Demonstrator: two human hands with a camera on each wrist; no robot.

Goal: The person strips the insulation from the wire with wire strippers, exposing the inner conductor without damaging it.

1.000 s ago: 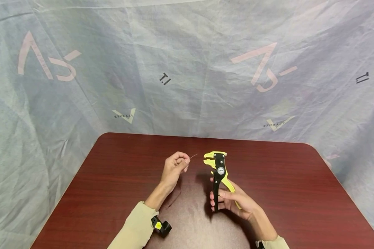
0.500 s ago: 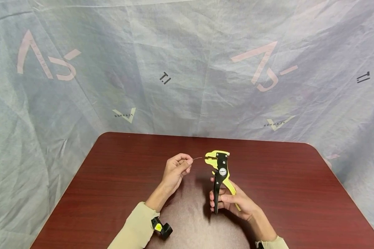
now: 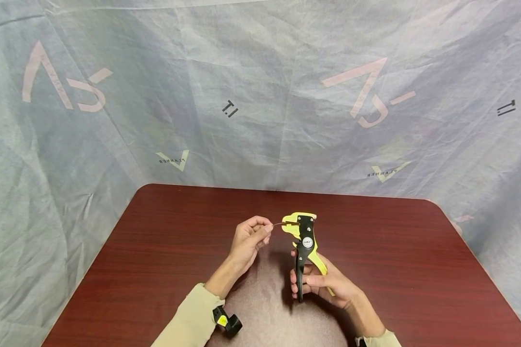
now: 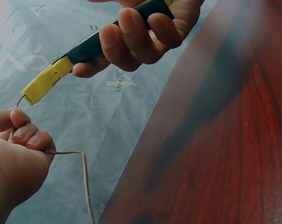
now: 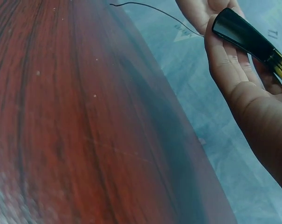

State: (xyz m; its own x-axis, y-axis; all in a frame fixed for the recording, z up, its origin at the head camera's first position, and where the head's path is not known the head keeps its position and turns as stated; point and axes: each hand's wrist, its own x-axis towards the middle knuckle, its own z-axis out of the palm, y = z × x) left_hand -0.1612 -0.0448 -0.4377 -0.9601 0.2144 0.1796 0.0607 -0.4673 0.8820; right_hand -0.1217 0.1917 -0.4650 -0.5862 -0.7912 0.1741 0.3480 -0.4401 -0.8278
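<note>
A thin brown wire [image 4: 86, 182] is pinched between the thumb and fingers of my left hand [image 3: 248, 242]. One end of it reaches into the yellow nose of a black-and-yellow wire stripper [image 3: 307, 241]; the other end hangs bent below the hand, as the left wrist view shows. My right hand [image 3: 327, 282] holds the stripper upright by its two handles, fingers round the black one and thumb by the yellow one. The handles stand apart. In the right wrist view the wire's free end [image 5: 150, 6] curves out past the right hand.
Both hands are above a dark red wood-grain table [image 3: 165, 231]. A grey printed cloth [image 3: 252, 72] hangs behind it and at the sides. A black wrist camera [image 3: 227, 322] sits on the left sleeve.
My left hand has moved right and slightly down with the wire. The wire's tip, earlier apart from the stripper, is now in its nose. The stripper shifted only slightly.
</note>
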